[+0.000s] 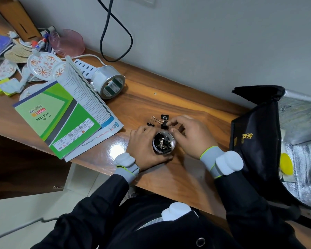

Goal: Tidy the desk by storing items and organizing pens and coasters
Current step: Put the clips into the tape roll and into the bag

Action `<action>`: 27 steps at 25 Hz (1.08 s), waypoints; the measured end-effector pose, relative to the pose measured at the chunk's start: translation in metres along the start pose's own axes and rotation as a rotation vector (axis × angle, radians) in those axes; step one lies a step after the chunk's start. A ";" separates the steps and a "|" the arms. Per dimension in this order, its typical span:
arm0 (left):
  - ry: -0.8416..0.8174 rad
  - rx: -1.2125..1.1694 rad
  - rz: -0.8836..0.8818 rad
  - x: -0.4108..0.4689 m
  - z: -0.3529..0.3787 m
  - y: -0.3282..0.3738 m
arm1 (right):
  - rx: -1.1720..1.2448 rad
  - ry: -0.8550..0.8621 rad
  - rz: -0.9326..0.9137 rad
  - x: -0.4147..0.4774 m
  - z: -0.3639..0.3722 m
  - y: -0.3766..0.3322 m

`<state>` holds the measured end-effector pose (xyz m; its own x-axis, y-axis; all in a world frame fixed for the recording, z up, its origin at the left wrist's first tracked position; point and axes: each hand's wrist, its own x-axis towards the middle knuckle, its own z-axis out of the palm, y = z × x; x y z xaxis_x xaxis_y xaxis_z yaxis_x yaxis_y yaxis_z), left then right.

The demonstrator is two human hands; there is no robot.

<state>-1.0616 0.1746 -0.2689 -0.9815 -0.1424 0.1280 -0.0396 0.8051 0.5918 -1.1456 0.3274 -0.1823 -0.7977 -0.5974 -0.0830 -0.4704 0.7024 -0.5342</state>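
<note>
While the left hand (147, 150) grips the round tub (163, 143) to steady it near the counter's (169, 97) front edge, the right hand (188, 135) pinches a loose clip (164, 124) just behind, likely to drop it in.

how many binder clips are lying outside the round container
3. One binder clip sits left, near the left hand; one farthest back; one pinched by the right hand. More fill the container the left hand holds, uncountable; hands may hide others.

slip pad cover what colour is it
The slip pad cover is green, light and dark, with a grey diagonal stripe; seen in the head view.
</note>
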 end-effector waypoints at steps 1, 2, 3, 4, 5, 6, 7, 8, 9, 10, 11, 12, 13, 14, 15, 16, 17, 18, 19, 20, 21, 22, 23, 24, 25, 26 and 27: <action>0.002 0.000 0.003 0.000 0.000 0.000 | -0.024 0.003 0.037 0.006 0.002 0.004; 0.007 0.002 0.004 0.000 -0.001 0.000 | -0.053 -0.013 0.074 0.013 0.004 0.009; 0.007 0.004 0.005 0.000 -0.002 0.000 | -0.087 -0.054 0.105 0.021 0.007 0.012; 0.001 0.003 0.008 0.000 -0.003 0.000 | -0.121 -0.108 0.126 0.029 0.010 0.015; -0.010 -0.005 0.015 0.000 -0.004 0.000 | -0.146 -0.160 0.137 0.037 0.013 0.017; -0.019 -0.016 0.024 0.000 -0.005 0.000 | -0.162 -0.202 0.138 0.044 0.016 0.018; -0.024 -0.025 0.031 0.000 -0.006 -0.002 | -0.180 -0.229 0.135 0.051 0.021 0.018; -0.027 -0.032 0.036 0.000 -0.007 -0.002 | -0.200 -0.246 0.134 0.057 0.026 0.018; -0.029 -0.036 0.038 0.000 -0.007 -0.002 | -0.215 -0.250 0.136 0.061 0.029 0.018; -0.032 -0.034 0.040 0.000 -0.007 -0.001 | -0.215 -0.239 0.138 0.063 0.033 0.018; -0.032 -0.028 0.041 0.000 -0.007 -0.001 | -0.205 -0.218 0.132 0.064 0.036 0.019; -0.034 -0.019 0.039 0.000 -0.006 -0.001 | -0.196 -0.193 0.116 0.065 0.038 0.018; -0.037 -0.012 0.033 0.000 -0.006 -0.002 | -0.189 -0.173 0.098 0.066 0.041 0.018; -0.039 -0.006 0.029 0.000 -0.005 -0.002 | -0.182 -0.157 0.088 0.066 0.043 0.018; -0.039 0.000 0.028 0.000 -0.005 -0.003 | -0.174 -0.145 0.085 0.066 0.043 0.018; -0.039 0.004 0.026 0.000 -0.005 -0.003 | -0.167 -0.139 0.086 0.065 0.043 0.018; -0.038 0.004 0.026 0.000 -0.005 -0.003 | -0.161 -0.135 0.086 0.064 0.042 0.019; -0.038 0.002 0.025 0.000 -0.005 -0.003 | -0.151 -0.129 0.084 0.062 0.040 0.020; -0.042 -0.001 0.023 0.000 -0.005 -0.003 | -0.134 -0.111 0.078 0.060 0.037 0.019; -0.047 -0.002 0.024 0.001 -0.005 -0.003 | -0.115 -0.080 0.067 0.058 0.031 0.018; -0.054 0.000 0.023 0.001 -0.005 -0.003 | -0.091 -0.045 0.052 0.055 0.025 0.015; -0.059 0.001 0.018 0.001 -0.006 -0.003 | -0.061 -0.014 0.033 0.051 0.019 0.010; -0.065 0.003 0.018 0.001 -0.005 -0.003 | -0.019 0.005 0.012 0.045 0.012 0.005; -0.073 0.006 0.018 0.001 -0.005 -0.002 | 0.029 0.007 -0.017 0.038 0.006 -0.001; -0.078 0.010 0.014 0.001 -0.005 -0.003 | 0.071 -0.007 -0.051 0.030 0.001 -0.008; -0.079 0.010 0.009 0.001 -0.005 -0.003 | 0.094 -0.033 -0.074 0.023 -0.004 -0.014; -0.077 0.006 0.008 0.001 -0.004 -0.002 | 0.102 -0.061 -0.084 0.014 -0.007 -0.018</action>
<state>-1.0613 0.1706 -0.2666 -0.9932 -0.0918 0.0711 -0.0329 0.8097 0.5860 -1.1504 0.3090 -0.1677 -0.7313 -0.6769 -0.0839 -0.4912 0.6081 -0.6236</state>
